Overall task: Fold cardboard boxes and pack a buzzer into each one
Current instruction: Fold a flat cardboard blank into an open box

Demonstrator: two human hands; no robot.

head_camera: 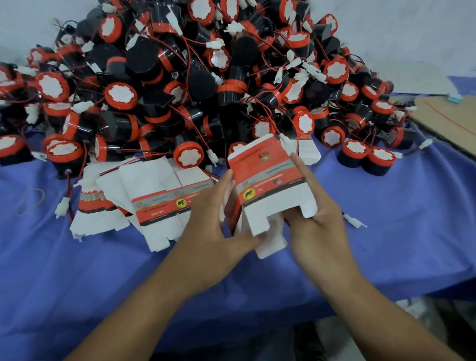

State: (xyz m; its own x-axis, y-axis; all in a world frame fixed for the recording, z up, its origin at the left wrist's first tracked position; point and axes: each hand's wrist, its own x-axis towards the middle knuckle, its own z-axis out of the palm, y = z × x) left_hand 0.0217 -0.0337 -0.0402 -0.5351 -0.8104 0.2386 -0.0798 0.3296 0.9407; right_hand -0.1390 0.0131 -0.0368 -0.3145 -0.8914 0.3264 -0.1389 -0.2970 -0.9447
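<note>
Left hand (216,223): gripping the cardboard box (267,179) from its left side, thumb up along the edge, fingers curled beneath. Right hand (319,225): gripping the same box from the right, forefinger laid straight along the printed face, remaining fingers tucked under the white end flaps. Box: part-opened, held above the blue cloth (91,269), long axis running away from the person and leaning left, open flapped end nearest the person, far end towards the buzzer heap (208,83). Markings on box: red and grey bands, yellow oval with black animal figure; lettering too blurred to read. Left of box: flat box blanks (159,204), fanned out, same red band and yellow animal badge, text likewise not legible. Beyond box: heap of black buzzers with orange rims, white discs, red-and-black leads, white plugs. Right of box: loose white plug (353,221) on cloth. Beyond and right of box: two upright buzzers (366,157), touching. Far right of box: brown board (458,116).
</note>
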